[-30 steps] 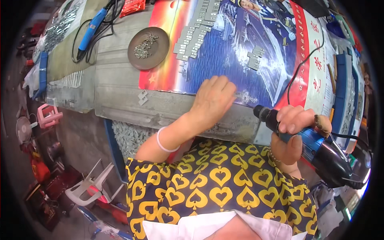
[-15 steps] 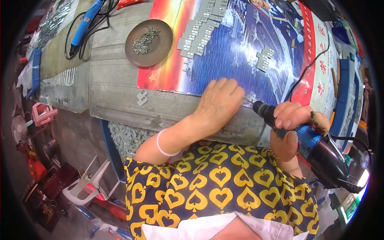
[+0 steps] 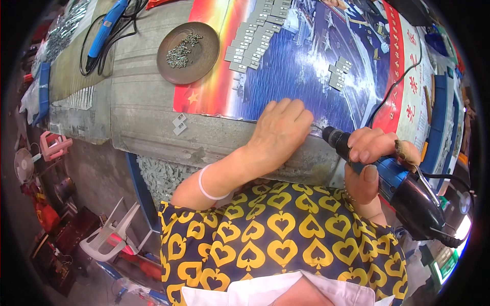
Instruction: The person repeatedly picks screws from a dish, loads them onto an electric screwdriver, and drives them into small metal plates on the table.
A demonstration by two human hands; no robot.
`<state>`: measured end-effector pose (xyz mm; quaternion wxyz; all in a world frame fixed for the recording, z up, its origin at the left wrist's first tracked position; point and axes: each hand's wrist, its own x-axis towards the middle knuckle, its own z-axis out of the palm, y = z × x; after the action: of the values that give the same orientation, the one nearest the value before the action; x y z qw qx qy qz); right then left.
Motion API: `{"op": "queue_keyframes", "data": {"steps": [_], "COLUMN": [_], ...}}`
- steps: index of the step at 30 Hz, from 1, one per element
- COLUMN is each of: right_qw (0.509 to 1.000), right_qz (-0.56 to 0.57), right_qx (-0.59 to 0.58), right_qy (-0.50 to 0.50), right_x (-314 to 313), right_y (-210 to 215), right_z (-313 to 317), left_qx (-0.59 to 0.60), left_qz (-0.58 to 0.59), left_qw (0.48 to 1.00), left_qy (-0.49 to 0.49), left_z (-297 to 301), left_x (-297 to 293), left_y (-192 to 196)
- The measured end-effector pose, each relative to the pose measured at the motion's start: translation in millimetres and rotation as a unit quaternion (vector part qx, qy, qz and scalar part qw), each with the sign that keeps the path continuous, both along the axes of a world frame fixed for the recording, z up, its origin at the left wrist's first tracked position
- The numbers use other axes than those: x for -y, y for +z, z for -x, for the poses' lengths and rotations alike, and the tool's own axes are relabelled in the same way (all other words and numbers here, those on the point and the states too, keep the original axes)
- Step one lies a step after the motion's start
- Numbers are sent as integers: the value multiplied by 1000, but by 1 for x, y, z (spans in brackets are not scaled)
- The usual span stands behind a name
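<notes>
My right hand is wrapped round a blue and black corded power drill. The drill's chuck points left, toward the fingers of my left hand. That hand rests at the bench's near edge with its fingers curled down; whatever they pinch is hidden beneath them. A small gap separates the chuck from those fingers. Beyond, on a glossy poster, lie rows of small grey rectangular pieces and a smaller group of grey pieces. A round brown dish holds a pile of small metal screws.
Two light pieces lie near the front edge of the grey bench. A blue corded hand tool is at the far left. A black cord crosses the poster's right side. Many small pieces fill a space below the bench.
Almost nothing differs. The bench and dish appear shifted very slightly left and up in the view, while both hands and the drill keep nearly the same pose.
</notes>
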<state>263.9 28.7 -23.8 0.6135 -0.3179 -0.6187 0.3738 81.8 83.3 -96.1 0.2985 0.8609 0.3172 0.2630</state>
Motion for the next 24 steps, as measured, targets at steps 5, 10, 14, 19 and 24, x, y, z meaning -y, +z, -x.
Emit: {"op": "queue_keyframes", "data": {"steps": [5, 10, 14, 19, 24], "right_qw": [1000, 999, 999, 999, 999], "right_qz": [-3, -25, -17, -2, 22], "right_qx": [11, 20, 31, 27, 6], "right_qy": [2, -7, 3, 30, 39], "right_x": [-3, -8, -9, -16, -21], "right_y": [-2, -3, -1, 2, 1], "right_z": [1, 5, 8, 7, 4], "left_qx": [-6, 10, 33, 55, 51], "left_qz": [4, -9, 12, 38, 65], "left_qw": [1000, 1000, 999, 998, 997], "left_qy": [-1, -3, 4, 8, 13], "left_z": [1, 0, -1, -4, -6], "left_x": [-2, -2, -1, 1, 0], "left_y": [0, -3, -2, -6, -1]}}
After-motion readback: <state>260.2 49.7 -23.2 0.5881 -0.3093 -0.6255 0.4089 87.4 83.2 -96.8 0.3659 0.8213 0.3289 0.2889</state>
